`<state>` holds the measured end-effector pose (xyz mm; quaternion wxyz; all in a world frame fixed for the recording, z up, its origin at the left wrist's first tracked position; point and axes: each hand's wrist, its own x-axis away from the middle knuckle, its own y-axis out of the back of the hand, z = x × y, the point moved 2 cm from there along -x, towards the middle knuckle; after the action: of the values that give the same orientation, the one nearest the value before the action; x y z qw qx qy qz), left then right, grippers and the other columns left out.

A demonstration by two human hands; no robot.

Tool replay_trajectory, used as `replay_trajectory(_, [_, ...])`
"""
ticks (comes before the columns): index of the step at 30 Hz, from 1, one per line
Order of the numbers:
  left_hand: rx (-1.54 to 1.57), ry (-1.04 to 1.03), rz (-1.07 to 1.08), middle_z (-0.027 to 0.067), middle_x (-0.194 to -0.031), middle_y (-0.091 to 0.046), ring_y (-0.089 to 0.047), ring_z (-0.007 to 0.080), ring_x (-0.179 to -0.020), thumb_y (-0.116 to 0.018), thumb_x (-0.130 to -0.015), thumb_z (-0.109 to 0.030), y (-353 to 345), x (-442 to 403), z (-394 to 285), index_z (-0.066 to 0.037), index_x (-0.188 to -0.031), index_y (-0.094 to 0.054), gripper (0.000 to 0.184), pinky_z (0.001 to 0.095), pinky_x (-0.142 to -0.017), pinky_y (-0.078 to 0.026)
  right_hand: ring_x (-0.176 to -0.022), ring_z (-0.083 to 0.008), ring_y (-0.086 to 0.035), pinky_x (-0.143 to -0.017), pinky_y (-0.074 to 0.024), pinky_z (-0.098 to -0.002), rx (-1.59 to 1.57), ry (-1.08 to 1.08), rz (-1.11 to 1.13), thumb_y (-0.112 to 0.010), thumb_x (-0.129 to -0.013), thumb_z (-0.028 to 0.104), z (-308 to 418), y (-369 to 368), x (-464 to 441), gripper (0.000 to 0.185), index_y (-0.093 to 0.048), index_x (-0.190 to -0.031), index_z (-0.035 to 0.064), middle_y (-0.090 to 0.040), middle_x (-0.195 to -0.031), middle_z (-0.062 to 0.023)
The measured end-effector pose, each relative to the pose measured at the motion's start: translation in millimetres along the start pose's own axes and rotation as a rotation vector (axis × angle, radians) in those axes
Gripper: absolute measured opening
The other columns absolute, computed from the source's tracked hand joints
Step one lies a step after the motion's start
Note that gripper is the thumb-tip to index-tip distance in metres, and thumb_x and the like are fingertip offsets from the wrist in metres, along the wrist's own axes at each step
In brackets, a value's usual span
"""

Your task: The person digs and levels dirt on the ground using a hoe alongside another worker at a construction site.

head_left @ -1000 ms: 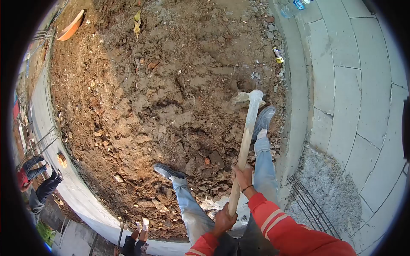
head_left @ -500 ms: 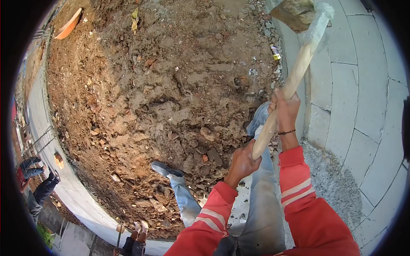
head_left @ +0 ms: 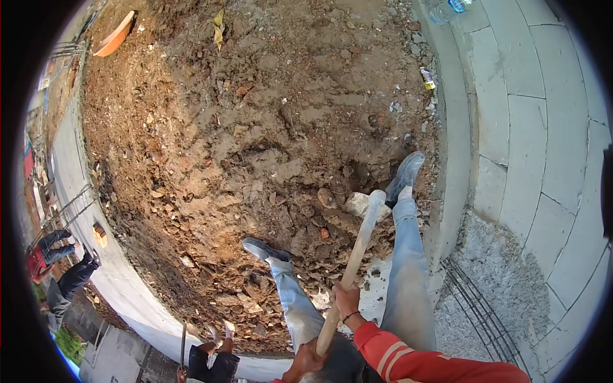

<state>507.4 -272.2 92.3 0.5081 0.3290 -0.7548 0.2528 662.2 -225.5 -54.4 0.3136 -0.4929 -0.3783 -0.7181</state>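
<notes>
My right hand [head_left: 347, 302], with a dark band at the wrist, is wrapped round the wooden handle of a hoe [head_left: 355, 258]. Lower down, my left hand [head_left: 305, 362] grips the handle near its butt end, close to my body. The hoe head is down at the soil [head_left: 255, 121], between my two feet and beside my right shoe [head_left: 407, 173]. Its pale blade lies against the loose dirt, and how deep the edge sits cannot be seen. My left shoe [head_left: 258, 249] rests on the broken ground.
A grey block wall [head_left: 520, 147] runs along the right, with a rebar cage [head_left: 482, 306] below it. A plastic bottle [head_left: 449, 9] lies on top. An orange basin [head_left: 115, 35] sits far left. Several people stand beyond the curved concrete edge [head_left: 121, 274], one near the bottom [head_left: 211, 364].
The hoe has swung from high at the upper right down to the ground between my feet. Both hands have dropped toward my body, still gripping the handle.
</notes>
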Motion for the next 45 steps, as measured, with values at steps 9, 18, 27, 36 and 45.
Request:
replay_trajectory(9, [-0.008, -0.395, -0.226, 0.0262, -0.083, -0.067, -0.065, 0.0449, -0.07, -0.072, -0.075, -0.024, -27, -134, -71, -0.001, -0.129, -0.051, 0.062, 0.0525, -0.065, -0.053, -0.045, -0.0129, -0.051, -0.04, -0.0439, -0.0292, -0.009, 0.482, 0.159, -0.061, -0.089, 0.001, 199, -14, -19, 0.018, -0.044, -0.095, 0.0014, -0.052, -0.067, -0.0048])
replay_trajectory(18, [0.203, -0.244, -0.455, 0.028, -0.085, -0.066, -0.065, 0.046, -0.081, -0.069, -0.075, -0.019, -42, -215, -124, 0.003, -0.106, -0.059, 0.04, 0.0511, -0.072, -0.053, -0.047, -0.016, -0.056, -0.042, -0.047, -0.0343, 0.365, 0.323, 0.27, -0.065, -0.086, 0.009, 202, -57, -172, 0.016, -0.055, -0.088, -0.0024, -0.056, -0.061, -0.0063])
replay_trajectory(27, [0.141, -0.177, -0.233, 0.0235, -0.082, -0.067, -0.068, 0.0409, -0.074, -0.069, -0.077, -0.02, -57, -70, -28, 0.0, -0.11, -0.057, 0.041, 0.0461, -0.069, -0.055, -0.048, -0.0148, -0.056, -0.042, -0.0455, -0.0309, 0.277, 0.292, 0.117, -0.064, -0.085, 0.005, 92, -12, -31, 0.023, -0.05, -0.103, -0.0026, -0.054, -0.064, -0.0052])
replay_trajectory(36, [0.408, -0.881, -0.611, 0.0258, -0.085, -0.064, -0.062, 0.0472, -0.082, -0.066, -0.077, -0.012, 100, -257, -321, 0.0, -0.109, -0.056, 0.035, 0.0478, -0.07, -0.052, -0.047, -0.0109, -0.055, -0.04, -0.0469, -0.0271, 0.357, 1.102, 0.361, -0.058, -0.095, 0.012, 460, -143, -21, 0.027, -0.045, -0.114, -0.0015, -0.054, -0.068, -0.003])
replay_trajectory(45, [0.513, -0.367, -0.667, 0.0262, -0.083, -0.066, -0.067, 0.0417, -0.078, -0.07, -0.076, -0.013, 90, -366, -309, 0.007, -0.096, -0.06, 0.03, 0.0455, -0.069, -0.052, -0.054, -0.0219, -0.065, -0.049, -0.052, -0.0364, 0.804, 0.724, 0.293, -0.065, -0.087, 0.019, 432, -205, -236, 0.035, -0.057, -0.108, -0.0069, -0.064, -0.07, -0.0129])
